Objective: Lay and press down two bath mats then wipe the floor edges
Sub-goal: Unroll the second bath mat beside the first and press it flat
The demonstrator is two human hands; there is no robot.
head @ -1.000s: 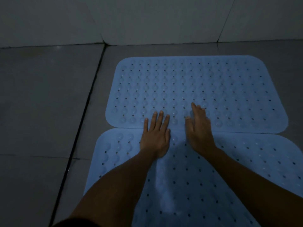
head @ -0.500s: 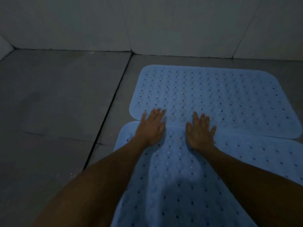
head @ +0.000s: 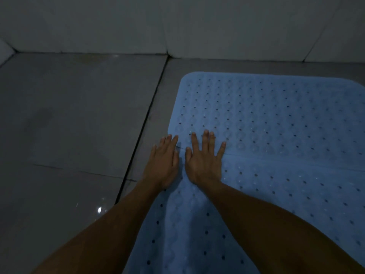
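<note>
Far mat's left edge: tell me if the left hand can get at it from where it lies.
Probably yes. The left hand lies flat at the seam, its fingertips right by the far mat and its left edge; only bare floor tile lies beside it, nothing between.

Two bare forearms, sleeveless to the frame edge, no jewellery.

No readable text or labels.
</note>
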